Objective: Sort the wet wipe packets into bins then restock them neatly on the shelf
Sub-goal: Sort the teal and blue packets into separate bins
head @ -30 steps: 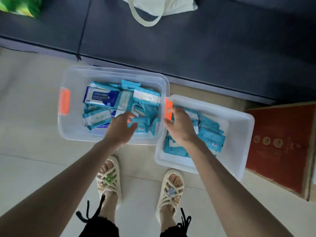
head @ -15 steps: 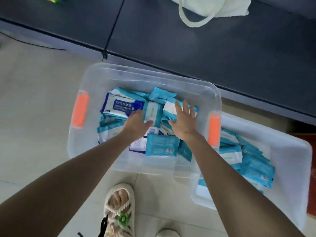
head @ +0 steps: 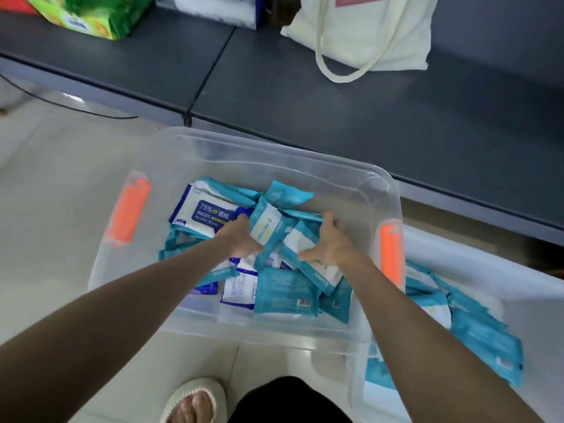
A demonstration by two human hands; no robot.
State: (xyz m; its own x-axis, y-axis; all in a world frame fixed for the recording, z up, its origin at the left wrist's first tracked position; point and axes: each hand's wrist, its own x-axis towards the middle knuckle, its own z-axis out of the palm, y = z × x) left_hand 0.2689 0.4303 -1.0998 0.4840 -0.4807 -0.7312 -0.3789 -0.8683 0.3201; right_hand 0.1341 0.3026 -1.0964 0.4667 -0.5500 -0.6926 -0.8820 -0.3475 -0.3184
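Note:
A clear bin (head: 274,158) with orange handles (head: 129,209) holds a jumble of teal wet wipe packets (head: 285,290) and blue-and-white alcohol wipe packs (head: 210,215). Both my hands reach into it. My left hand (head: 241,239) and my right hand (head: 332,242) have curled fingers and clasp a cluster of teal packets (head: 268,227) between them at the middle of the pile. A second clear bin (head: 494,267) sits at the right, partly under the first, with only teal packets (head: 485,337) in it.
The dark shelf (head: 335,102) runs along the far side, just beyond the bins. On it lie a cream tote bag (head: 366,32) and a green package (head: 91,13). A black cable (head: 61,102) crosses the tiled floor at left. My sandalled foot (head: 195,401) stands below the bin.
My right hand left the orange handle and went into the left bin. Both hands have closed in around a cluster of teal packets. The camera has moved closer and to the left.

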